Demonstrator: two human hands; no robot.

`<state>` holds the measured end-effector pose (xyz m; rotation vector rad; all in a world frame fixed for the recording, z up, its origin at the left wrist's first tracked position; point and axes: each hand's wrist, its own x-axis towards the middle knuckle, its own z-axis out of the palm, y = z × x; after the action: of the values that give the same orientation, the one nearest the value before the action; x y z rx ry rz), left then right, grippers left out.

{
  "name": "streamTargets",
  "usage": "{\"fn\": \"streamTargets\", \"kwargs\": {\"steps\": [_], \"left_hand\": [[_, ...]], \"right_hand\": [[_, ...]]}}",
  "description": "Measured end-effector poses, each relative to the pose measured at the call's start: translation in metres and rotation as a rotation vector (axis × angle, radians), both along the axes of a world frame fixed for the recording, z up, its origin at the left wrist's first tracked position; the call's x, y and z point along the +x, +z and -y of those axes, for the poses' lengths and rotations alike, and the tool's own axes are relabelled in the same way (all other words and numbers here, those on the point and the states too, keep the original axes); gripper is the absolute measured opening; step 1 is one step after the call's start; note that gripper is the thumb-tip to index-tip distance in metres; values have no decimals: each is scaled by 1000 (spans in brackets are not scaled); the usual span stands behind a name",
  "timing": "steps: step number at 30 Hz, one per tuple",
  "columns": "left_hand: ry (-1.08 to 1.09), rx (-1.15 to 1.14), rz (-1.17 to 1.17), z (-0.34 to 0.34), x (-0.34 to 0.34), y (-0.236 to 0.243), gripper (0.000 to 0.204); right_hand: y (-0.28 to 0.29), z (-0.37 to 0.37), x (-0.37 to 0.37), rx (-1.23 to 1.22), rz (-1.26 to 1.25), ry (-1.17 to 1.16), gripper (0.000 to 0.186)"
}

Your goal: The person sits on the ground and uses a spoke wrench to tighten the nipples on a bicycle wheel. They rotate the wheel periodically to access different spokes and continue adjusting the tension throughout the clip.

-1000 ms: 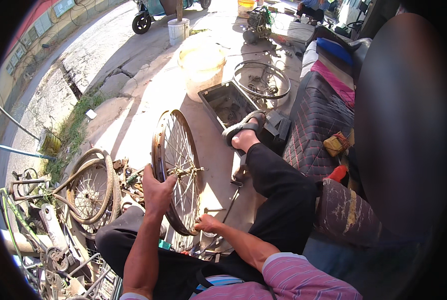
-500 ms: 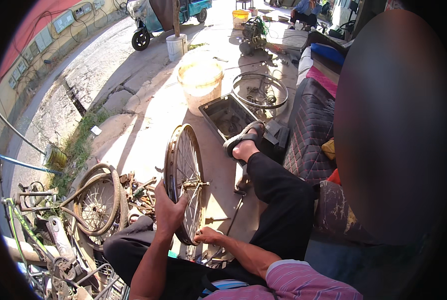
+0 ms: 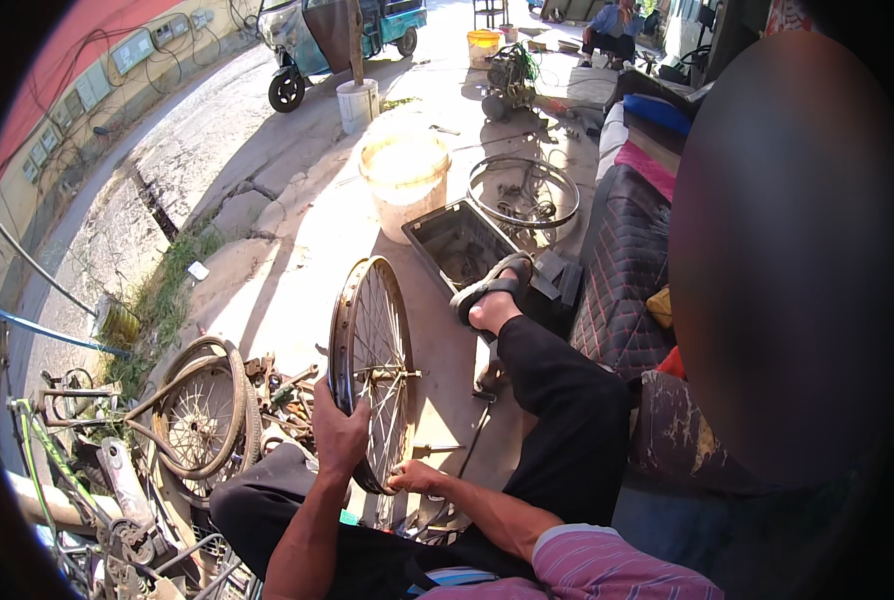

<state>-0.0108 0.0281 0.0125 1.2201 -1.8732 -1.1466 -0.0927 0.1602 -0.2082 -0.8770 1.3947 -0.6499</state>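
Observation:
A bare, rust-toned bicycle wheel [image 3: 341, 325] stands upright between my legs, its spokes and hub facing right. My left hand [image 3: 343, 430] is closed round its near left rim, thumb on the spoke side. At the bottom of the rim, my right hand [image 3: 419, 478] pinches the edge; whether a small part is between those fingers is hidden. To the left lies another spoked wheel [image 3: 250, 400] with a tyre, a loose tyre looped over it. Loose tools and metal parts [image 3: 285, 388] are heaped between the two wheels.
A black crate [image 3: 432, 232] stands by my sandalled foot, with a white bucket [image 3: 399, 200] and an empty rim [image 3: 475, 192] behind. Bicycle frame parts [image 3: 117, 490] crowd the lower left. A quilted seat [image 3: 617, 290] flanks my right. Farther off are a three-wheeler [image 3: 312, 45] and a seated person [image 3: 612, 28].
The view has tilted slightly, shifting the scene a little downward. Both hands keep their places on the wheel, which looks almost unturned.

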Motion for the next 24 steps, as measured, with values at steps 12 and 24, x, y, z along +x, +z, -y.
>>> {"fn": "streamTargets", "kwargs": {"steps": [12, 24], "left_hand": [[10, -61, -60, 0, -7, 14, 47], [31, -36, -66, 24, 12, 5, 43]], "right_hand": [[10, 11, 5, 5, -266, 99, 40], [-11, 14, 3, 52, -71, 67, 41]]}}
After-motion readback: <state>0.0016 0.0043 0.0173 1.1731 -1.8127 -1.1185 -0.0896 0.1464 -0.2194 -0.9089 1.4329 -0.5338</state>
